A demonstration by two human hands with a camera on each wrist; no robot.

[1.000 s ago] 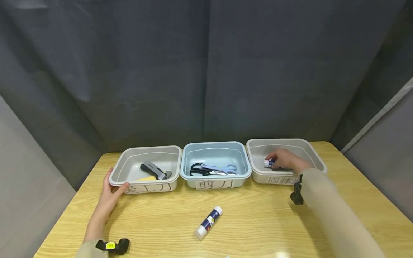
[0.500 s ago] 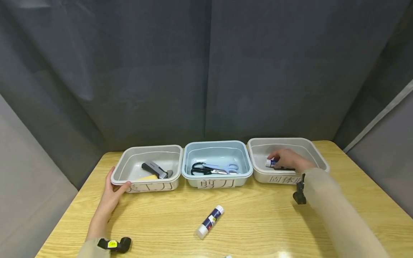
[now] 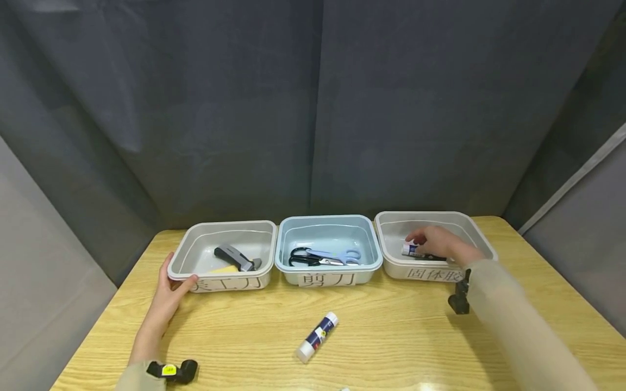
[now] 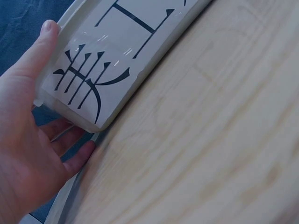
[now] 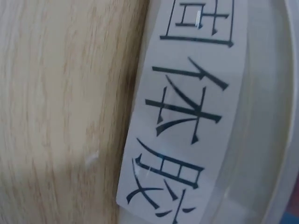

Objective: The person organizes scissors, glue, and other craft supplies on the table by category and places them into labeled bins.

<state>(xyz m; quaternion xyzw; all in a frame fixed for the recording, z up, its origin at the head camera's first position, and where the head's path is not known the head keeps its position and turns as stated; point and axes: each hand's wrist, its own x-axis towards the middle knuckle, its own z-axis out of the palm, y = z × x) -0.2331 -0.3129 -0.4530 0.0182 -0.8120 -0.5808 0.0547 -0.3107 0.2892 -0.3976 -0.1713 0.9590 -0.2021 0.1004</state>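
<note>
My left hand [image 3: 168,296] grips the front left corner of the left grey bin [image 3: 266,234]. In the left wrist view its thumb lies along the rim and the fingers curl under the corner. Inside this bin are a grey and black utility knife [image 3: 233,257] and a yellow item [image 3: 225,269]. Over in the right grey bin [image 3: 481,241], my right hand [image 3: 437,242] is just above a white-capped glue stick [image 3: 409,250], its fingers loosely bent and seemingly off it. A dark long item [image 3: 434,257] lies beneath that hand, partly hidden. The right wrist view shows only the bin's label.
Between the grey bins stands a light blue bin [image 3: 327,221] with black-handled scissors [image 3: 305,259] and blue-handled scissors [image 3: 337,254]. Another glue stick [image 3: 317,338] lies on the wooden table [image 3: 235,331]. A small white tip [image 3: 344,389] shows at the bottom edge. Dark curtain [image 3: 313,108] hangs behind.
In the right bin, my right fingers have eased up off the glue stick, and more of its label shows. My left hand keeps its hold on the left bin.
</note>
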